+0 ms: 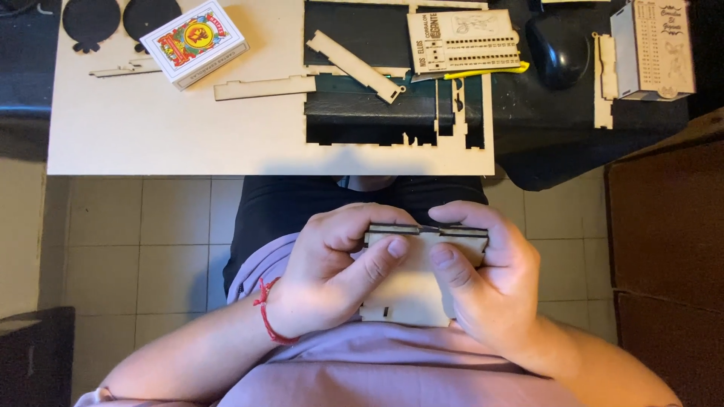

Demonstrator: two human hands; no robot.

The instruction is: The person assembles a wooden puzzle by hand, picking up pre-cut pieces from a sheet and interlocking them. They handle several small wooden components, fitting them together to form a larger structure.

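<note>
Close to the body, over the lap, both hands grip a small wooden box (413, 283) made of thin laser-cut panels. The left hand (332, 275) wraps its left side, fingers curled over the far top edge and the thumb pressed flat on the near face. The right hand (490, 279) mirrors it on the right, fingers closed over the far edge, thumb on the face. A red string bracelet (267, 310) sits on the left wrist. The box is held in the air above the tiled floor (151, 241), touching nothing but the hands and perhaps the lilac shirt.

Further off is the table, where a large cut-out wooden sheet (151, 128) lies with empty holes. On it, a card box (194, 41) lies at far left, with loose wooden strips (264, 87) near it. Further right are an engraved panel (464, 39), a computer mouse (559, 49) and a finished wooden box (652, 49).

The risk, as I judge it, is in the thumbs: the panels are thin, and uneven pressure at the top seam could snap a tab or pop a joint loose. A slip would drop the box onto the hard tiles.
</note>
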